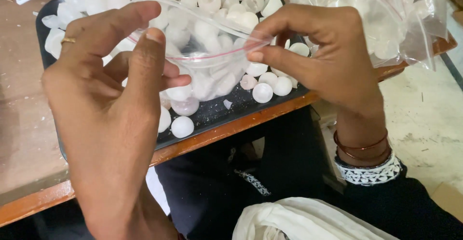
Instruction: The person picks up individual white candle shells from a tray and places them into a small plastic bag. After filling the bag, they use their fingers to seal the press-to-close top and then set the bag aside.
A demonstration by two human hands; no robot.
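A clear zip bag with a red seal line hangs open between my hands, above a black tray. Several white round caps lie inside it. My left hand pinches the bag's left rim between thumb and fingers; a gold ring sits on one finger. The right rim is pinched by my right hand, which wears thin bangles at the wrist. Below the bag, the black tray holds many loose white round caps.
The tray rests on a wooden table with an orange front edge. Another clear bag filled with white pieces lies at the upper right. White cloth lies on my lap, over dark clothing. Pale floor shows at right.
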